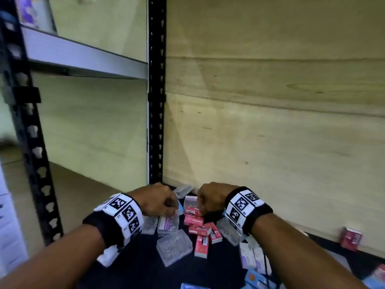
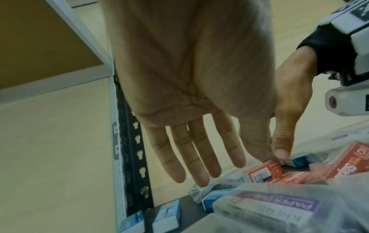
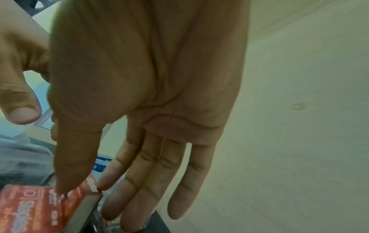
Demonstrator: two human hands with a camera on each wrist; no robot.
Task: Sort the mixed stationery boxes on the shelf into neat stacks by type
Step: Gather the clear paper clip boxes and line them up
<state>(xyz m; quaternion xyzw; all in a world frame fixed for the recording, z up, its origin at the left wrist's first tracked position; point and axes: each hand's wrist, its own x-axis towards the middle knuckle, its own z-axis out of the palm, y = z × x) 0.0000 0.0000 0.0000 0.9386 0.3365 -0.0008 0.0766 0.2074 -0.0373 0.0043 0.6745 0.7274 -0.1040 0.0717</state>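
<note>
Mixed boxes lie in a heap on the dark shelf [image 1: 141, 268]: red staple boxes [image 1: 200, 230], clear plastic cases [image 1: 174, 248] and blue boxes [image 1: 256, 278]. My left hand [image 1: 164, 202] hangs over the heap's left side with straight fingers [image 2: 199, 165]; its thumb tip meets a red box [image 2: 263, 171]. Beside it, my right hand [image 1: 205, 202] reaches down with straight fingers. Its thumb and forefinger tips touch the top of a red staples box [image 3: 30, 208]. Neither hand holds anything. A blue box [image 2: 297, 160] lies just behind the two thumbs.
A black slotted upright [image 1: 156, 101] stands at the back left corner, with a wooden back panel [image 1: 270, 122] behind. One red box [image 1: 351, 238] stands alone against the panel at the right. A clear case with a purple label [image 2: 269, 209] lies near my left wrist. More blue boxes [image 2: 165, 216] sit by the upright.
</note>
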